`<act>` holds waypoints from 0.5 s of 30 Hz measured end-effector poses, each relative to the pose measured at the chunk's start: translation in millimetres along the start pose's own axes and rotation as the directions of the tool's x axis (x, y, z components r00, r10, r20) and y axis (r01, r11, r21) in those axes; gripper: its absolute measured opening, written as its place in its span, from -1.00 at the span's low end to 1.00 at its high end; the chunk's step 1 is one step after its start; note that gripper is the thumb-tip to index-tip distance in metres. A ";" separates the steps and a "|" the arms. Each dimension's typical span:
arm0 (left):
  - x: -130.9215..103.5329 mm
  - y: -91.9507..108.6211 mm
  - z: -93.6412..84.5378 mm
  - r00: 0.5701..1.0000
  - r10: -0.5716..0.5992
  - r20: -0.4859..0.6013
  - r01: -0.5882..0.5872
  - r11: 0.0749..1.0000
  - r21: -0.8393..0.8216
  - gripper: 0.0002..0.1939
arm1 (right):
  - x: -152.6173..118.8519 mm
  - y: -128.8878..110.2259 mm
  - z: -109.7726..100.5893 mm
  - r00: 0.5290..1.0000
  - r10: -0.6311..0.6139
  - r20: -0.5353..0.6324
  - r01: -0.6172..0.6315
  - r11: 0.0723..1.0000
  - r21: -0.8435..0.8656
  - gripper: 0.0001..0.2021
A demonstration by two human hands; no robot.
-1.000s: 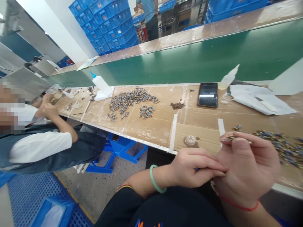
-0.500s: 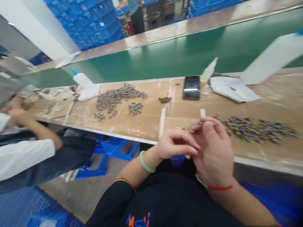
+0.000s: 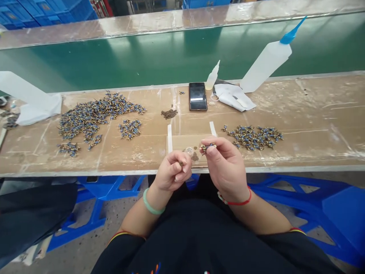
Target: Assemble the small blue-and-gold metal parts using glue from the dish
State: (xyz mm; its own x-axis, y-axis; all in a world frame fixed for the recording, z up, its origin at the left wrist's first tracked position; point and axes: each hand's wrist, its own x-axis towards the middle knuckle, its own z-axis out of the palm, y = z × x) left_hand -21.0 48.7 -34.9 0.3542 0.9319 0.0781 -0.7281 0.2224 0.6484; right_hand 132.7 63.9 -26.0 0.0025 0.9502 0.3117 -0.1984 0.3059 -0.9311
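My left hand (image 3: 174, 171) is closed, with a small brown disc-like piece (image 3: 181, 163) pinched at the fingertips. Right of it, my right hand (image 3: 226, 163) grips some small blue-and-gold metal parts (image 3: 209, 147) between thumb and fingers. The hands are apart, over the front edge of the table. Between and just beyond them lie a small clear round dish (image 3: 189, 151) and a few brown bits (image 3: 195, 156) on a cardboard piece (image 3: 179, 141). To the right spreads a pile of similar blue-and-gold parts (image 3: 253, 137).
A large pile (image 3: 94, 114) and a smaller pile (image 3: 130, 129) of blue-and-gold parts lie left. Farther back are a brown heap (image 3: 169, 113), a phone (image 3: 197, 97), a small dropper bottle (image 3: 212, 78), a white mask (image 3: 232, 96) and a leaning squeeze bottle (image 3: 265, 64).
My hands have moved apart, and the small pieces in their fingers now show. The view has swung right and levelled, so the neighbouring person's arms have left the picture.
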 end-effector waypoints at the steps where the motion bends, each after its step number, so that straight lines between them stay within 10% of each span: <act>1: -1.2 1.9 -1.1 1.000 0.004 -0.023 -0.003 1.000 0.022 -0.51 | 0.2 0.9 -5.3 1.000 0.000 0.017 0.001 0.999 -0.046 -0.76; 15: -29.5 -6.7 -44.7 0.882 0.464 -0.081 -0.354 0.768 0.533 -0.93 | 4.9 5.5 -39.1 0.915 -0.070 0.398 0.333 0.689 -0.644 -0.91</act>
State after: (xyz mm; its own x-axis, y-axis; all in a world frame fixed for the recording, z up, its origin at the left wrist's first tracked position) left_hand -52.8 32.4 -75.4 -0.0728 0.9487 0.3077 -0.3723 -0.3121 0.8741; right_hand 169.9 72.6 -37.1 -0.3734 0.8242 0.4258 0.4951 0.5652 -0.6598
